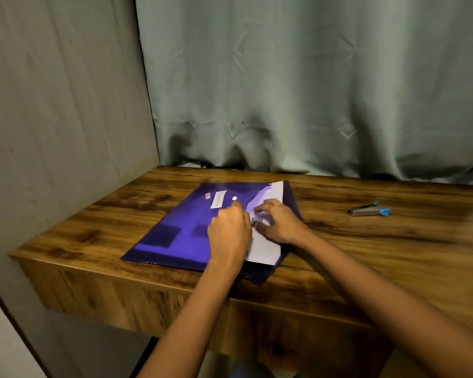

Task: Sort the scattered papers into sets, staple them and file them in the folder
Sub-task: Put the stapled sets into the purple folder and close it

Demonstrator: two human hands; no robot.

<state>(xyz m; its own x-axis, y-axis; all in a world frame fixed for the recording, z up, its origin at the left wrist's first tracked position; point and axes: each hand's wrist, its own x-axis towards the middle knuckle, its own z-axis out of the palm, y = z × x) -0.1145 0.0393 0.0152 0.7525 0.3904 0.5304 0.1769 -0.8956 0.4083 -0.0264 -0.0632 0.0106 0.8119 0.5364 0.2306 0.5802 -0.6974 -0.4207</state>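
Note:
A shiny purple folder (172,236) with a white label and a snap button lies flat on the wooden table (366,255). White papers (265,249) stick out from under its flap on the right side. My left hand (228,230) is on the folder near the snap, its fingers curled at the edge of the flap. Just right of it, my right hand (280,222) rests with spread, bent fingers on the papers. A small grey blurred shape shows between the two hands. A silver stapler (369,210) with a blue end lies apart on the right.
Grey-green curtains hang behind the table and a grey wall closes off the left side. The table's front edge runs just below the folder, whose near corner reaches that edge. Bare wood lies between the folder and the stapler.

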